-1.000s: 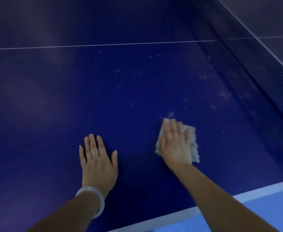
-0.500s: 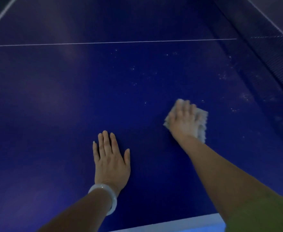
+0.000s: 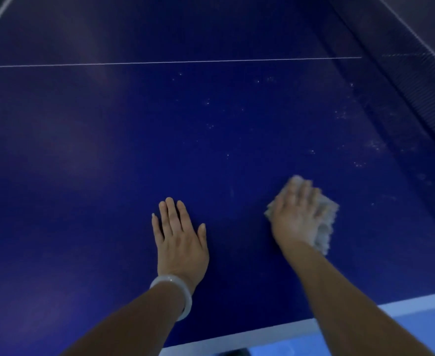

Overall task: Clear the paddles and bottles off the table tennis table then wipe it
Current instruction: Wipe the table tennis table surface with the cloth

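Two hands rest on the dark blue table tennis table (image 3: 108, 163), and the cloth (image 3: 326, 217) serves as the landmark for everything else. The right hand (image 3: 297, 217) lies flat on top of the cloth with its fingers straight and close together, pressing it down onto the table; the cloth shows as a pale, rumpled patch sticking out past the fingertips and along the hand's far side, and the whole area is slightly blurred. To the left of the cloth, well apart from it, the left hand (image 3: 179, 240) lies palm down on the bare surface, fingers straight and nearly together, thumb spread out a little, holding nothing. A white bangle (image 3: 183, 294) circles that wrist, nearer the person than the cloth. Beyond the cloth and to its right, pale specks (image 3: 373, 146) are scattered over the blue surface. Farther beyond the cloth a thin white line (image 3: 170, 62) crosses the table from side to side. Off to the right of the cloth the net (image 3: 416, 93) runs away at a slant. Nearer than the cloth, the table's white edge stripe (image 3: 275, 330) borders a lighter blue floor (image 3: 429, 325).
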A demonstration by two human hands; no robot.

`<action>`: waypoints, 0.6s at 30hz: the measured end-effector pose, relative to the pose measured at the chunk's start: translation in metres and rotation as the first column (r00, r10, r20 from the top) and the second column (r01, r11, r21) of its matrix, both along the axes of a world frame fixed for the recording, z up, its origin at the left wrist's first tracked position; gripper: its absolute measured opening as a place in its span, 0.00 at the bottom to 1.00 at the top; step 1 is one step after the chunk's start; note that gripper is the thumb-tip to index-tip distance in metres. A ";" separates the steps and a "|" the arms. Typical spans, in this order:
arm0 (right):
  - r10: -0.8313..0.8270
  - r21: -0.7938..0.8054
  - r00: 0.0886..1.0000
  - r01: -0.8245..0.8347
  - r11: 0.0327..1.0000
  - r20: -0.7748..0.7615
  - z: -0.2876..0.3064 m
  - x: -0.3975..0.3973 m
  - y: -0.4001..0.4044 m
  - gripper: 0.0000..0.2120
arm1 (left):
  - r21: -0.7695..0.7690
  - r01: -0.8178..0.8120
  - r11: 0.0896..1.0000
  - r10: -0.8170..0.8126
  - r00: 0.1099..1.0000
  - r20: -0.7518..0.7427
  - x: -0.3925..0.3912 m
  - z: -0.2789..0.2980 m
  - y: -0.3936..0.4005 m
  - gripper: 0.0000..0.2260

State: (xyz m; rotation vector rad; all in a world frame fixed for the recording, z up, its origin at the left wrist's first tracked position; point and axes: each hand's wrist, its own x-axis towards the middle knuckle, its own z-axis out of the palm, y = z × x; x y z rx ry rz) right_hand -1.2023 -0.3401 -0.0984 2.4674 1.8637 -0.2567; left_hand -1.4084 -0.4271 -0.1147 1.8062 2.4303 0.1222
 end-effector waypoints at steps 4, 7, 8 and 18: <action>0.589 0.034 0.807 -0.590 0.807 0.032 -0.007 -0.064 -0.063 0.31 | 0.017 0.020 1.000 -0.020 1.000 0.022 -0.001 -0.002 0.000 0.31; 0.613 0.037 0.785 -0.617 0.786 0.086 -0.014 -0.023 -0.081 0.30 | 0.012 0.017 1.000 -0.018 0.999 0.034 -0.001 0.000 -0.001 0.30; 0.497 0.030 0.864 -0.501 0.865 0.088 -0.015 -0.002 -0.086 0.30 | 0.006 0.018 1.000 -0.019 0.999 0.035 -0.001 0.001 -0.001 0.30; 0.600 0.029 0.796 -0.603 0.797 0.079 -0.005 -0.061 -0.064 0.31 | 0.019 0.034 0.999 -0.035 0.996 0.085 -0.002 0.001 -0.001 0.30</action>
